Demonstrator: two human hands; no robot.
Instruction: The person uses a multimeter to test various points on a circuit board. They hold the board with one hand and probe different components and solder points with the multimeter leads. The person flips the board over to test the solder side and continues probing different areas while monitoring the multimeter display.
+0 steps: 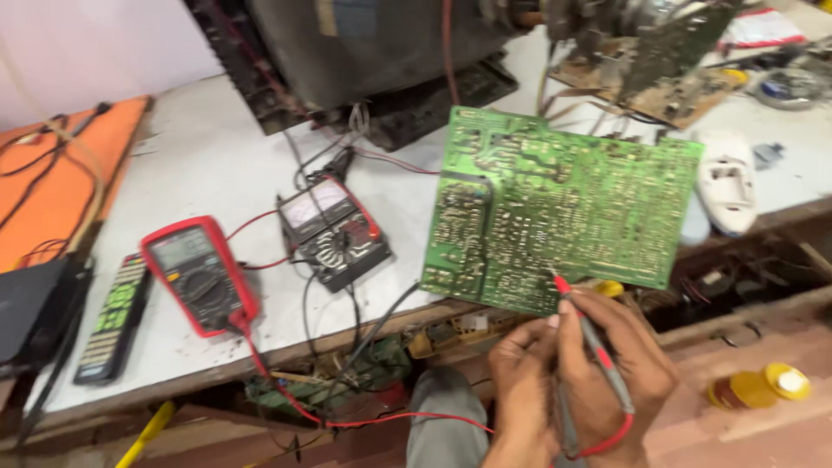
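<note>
Green circuit board (559, 208) lay solder-side up at the bench edge. Right hand (620, 373) was clamped on a red probe (589, 334), tip touching the board's lower edge. Left hand (520, 390) was curled beside it, gripping a second probe, mostly hidden. Red multimeter (198, 273) was wired up; probing looked underway, most of the board apparently unchecked.

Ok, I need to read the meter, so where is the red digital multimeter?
In the head view, the red digital multimeter lies on the white bench's left part, between the remote control and the black analog meter.
</note>
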